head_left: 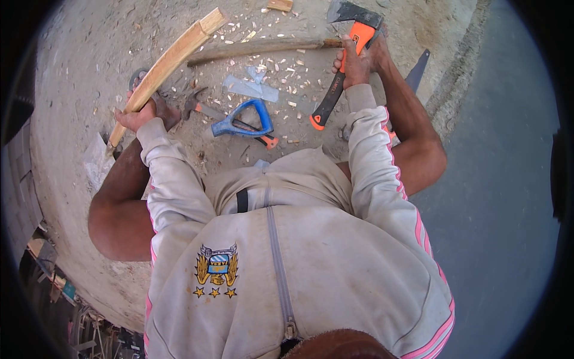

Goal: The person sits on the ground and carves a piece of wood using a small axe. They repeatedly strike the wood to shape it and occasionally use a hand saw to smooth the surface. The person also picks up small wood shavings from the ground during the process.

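Note:
My left hand (136, 116) is wrapped around the lower part of a long, pale, roughly cut piece of wood (173, 60), which slants up to the right. At the upper right my right hand (357, 64) grips a hatchet (333, 99) high on its orange and black handle. Its dark metal head (356, 13) points up, with the blade toward the left. Left of the right hand, a weathered round stick (257, 48) lies on the ground, its right end close to my fingers.
Between my legs lie a blue D-shaped handle (221, 127) and a claw hammer (209, 111), the handle partly over it. Pale bluish scraps (251, 88) and many wood chips are scattered beyond. A saw blade (417, 70) rests beside my right leg. Wood scraps (89, 332) pile up at lower left.

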The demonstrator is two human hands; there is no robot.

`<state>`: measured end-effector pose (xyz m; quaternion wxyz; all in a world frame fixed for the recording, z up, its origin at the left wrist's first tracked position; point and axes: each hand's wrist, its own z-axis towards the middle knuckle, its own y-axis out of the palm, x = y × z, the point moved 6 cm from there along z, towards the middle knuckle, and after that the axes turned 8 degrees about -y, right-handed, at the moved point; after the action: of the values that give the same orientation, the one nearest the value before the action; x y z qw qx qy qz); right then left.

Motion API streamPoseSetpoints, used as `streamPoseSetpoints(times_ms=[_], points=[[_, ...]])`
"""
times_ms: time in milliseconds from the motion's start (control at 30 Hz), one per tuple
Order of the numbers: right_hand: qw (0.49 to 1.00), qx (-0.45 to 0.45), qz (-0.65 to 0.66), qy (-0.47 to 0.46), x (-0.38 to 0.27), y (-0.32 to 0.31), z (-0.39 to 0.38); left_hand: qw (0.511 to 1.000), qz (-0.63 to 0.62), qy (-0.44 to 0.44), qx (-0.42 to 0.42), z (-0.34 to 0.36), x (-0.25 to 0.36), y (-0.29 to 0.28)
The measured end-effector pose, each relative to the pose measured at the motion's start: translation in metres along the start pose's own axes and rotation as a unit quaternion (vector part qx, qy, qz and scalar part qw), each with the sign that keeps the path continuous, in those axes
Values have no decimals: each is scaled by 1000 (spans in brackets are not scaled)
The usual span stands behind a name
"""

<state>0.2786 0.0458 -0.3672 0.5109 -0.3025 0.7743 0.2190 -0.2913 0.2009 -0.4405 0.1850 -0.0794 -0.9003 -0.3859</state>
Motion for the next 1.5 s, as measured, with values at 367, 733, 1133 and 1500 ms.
streamPoseSetpoints(times_ms=[367, 733, 1133, 1500], points=[[943, 7, 35, -331, -240, -63, -105, 995, 79, -13, 63, 26, -10, -40], [957, -39, 166, -235, -239, -97, -112, 991, 118, -41, 57, 20, -11, -43], [960, -88, 211, -163, -235, -137, -104, 944, 309, -69, 97, -2, -45, -46], [934, -246, 208, -153, -233, -135, -81, 849, 482, -133, 172, -39, -61, -30]])
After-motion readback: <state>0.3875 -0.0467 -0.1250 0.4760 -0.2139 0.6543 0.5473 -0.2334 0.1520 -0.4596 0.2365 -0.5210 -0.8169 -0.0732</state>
